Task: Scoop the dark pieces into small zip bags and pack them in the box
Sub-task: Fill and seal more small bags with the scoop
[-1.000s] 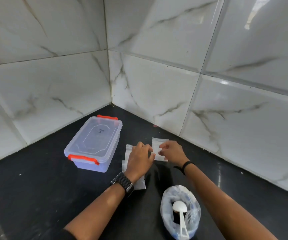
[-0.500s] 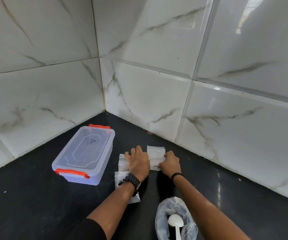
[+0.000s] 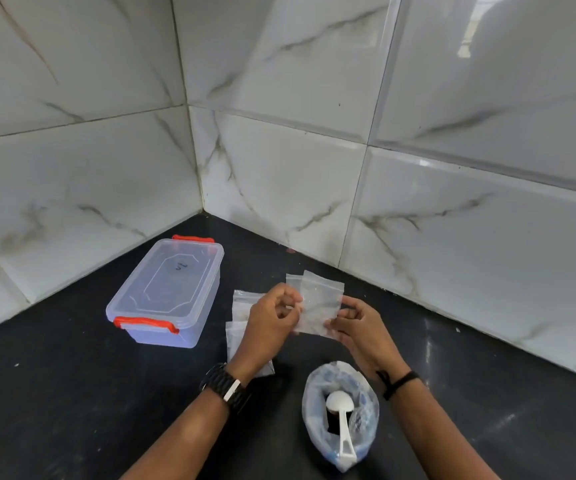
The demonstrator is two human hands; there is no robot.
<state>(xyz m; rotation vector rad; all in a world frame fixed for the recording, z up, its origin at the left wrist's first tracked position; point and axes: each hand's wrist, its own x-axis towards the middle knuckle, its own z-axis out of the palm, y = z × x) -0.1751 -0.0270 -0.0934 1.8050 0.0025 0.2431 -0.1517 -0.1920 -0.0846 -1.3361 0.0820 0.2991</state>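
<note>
Near the centre of the frame, the left hand [image 3: 271,318] and the right hand [image 3: 357,325] together hold one small zip bag [image 3: 317,301] just above the dark counter [image 3: 72,393]; the left fingers pinch its left edge and the right fingers pinch its lower right corner. The bag appears empty, and whether its mouth is open cannot be determined. A second bag edge shows just behind its upper left corner, so two bags may be stuck together; separating them with a jerk could send one to the counter. The spare zip bags [image 3: 241,308] lie flat behind the left hand, partly hidden by it. At the lower centre, the supply bag [image 3: 340,415] stands open with the white scoop [image 3: 341,414] resting in the dark pieces [image 3: 331,422], handle pointing toward the lower edge. The right forearm passes close beside this soft, unsupported bag, so a careless pull back could tip it and spill the contents. The thin film of the small bag gives little grip and may slip while the seal is parted. The box [image 3: 168,292], at centre left, has its lid on and its orange latch [image 3: 146,323] down, so it must be opened before packing; doing so with a filled, unsealed bag in hand risks spillage.
</note>
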